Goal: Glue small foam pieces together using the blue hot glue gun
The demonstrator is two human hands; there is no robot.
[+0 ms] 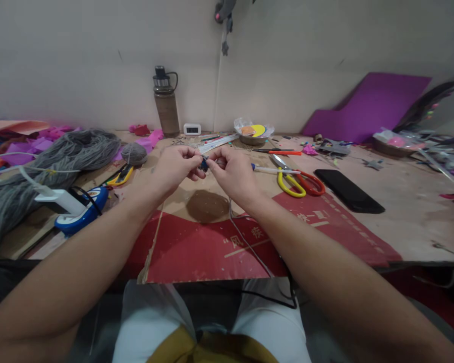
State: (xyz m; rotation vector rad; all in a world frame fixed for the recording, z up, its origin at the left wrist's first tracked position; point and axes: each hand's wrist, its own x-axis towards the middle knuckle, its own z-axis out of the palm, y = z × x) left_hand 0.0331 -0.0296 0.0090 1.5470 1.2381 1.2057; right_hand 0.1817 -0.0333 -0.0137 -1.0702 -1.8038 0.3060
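My left hand and my right hand meet above the cardboard sheet, fingertips pinched together. Between them is a small dark bluish-grey piece, mostly covered by the fingers; its kind cannot be made out. A thin grey strand runs from below my right hand across the red part of the cardboard to its front edge. Right of my right hand lie scissors with yellow and red handles, beside a white stick-like tool with a blue end.
Grey yarn, a small grey ball, a yellow cutter and a blue-white power strip lie left. A bottle, a small clock and a bowl stand behind. A black phone lies right.
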